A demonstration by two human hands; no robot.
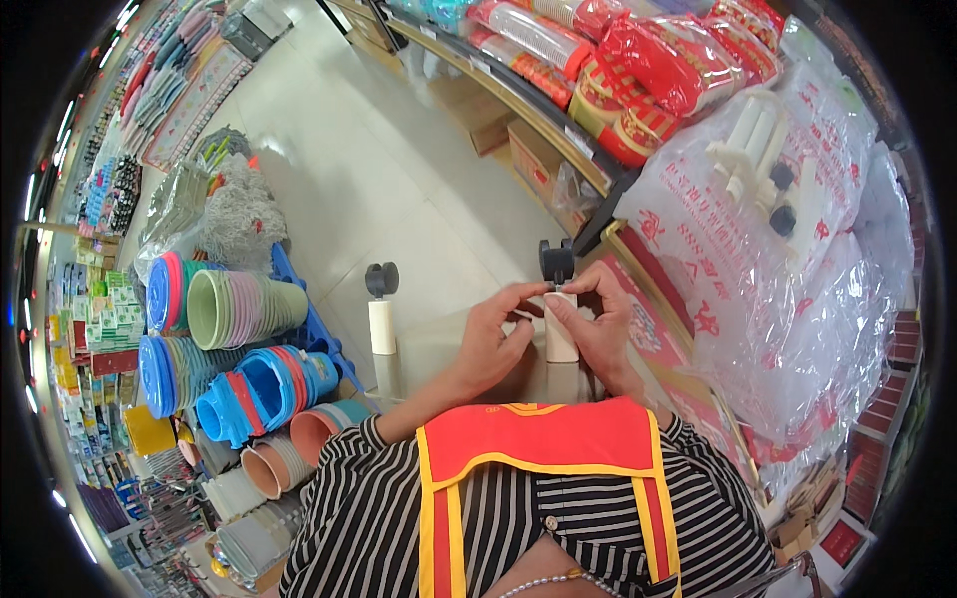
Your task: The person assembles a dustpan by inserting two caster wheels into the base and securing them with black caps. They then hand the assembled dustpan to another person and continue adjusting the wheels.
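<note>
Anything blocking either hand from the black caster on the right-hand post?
Nothing visible. Fingers of the left hand and right hand are already at the base of the black caster, atop the cream post. The other caster stands apart, to the left.

Red characters and digits printed on a clear plastic bag (688, 234), pale lettering on a red carton (646, 311)

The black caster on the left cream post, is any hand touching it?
No, the left hand and the right hand are both at the other cream post.
</note>
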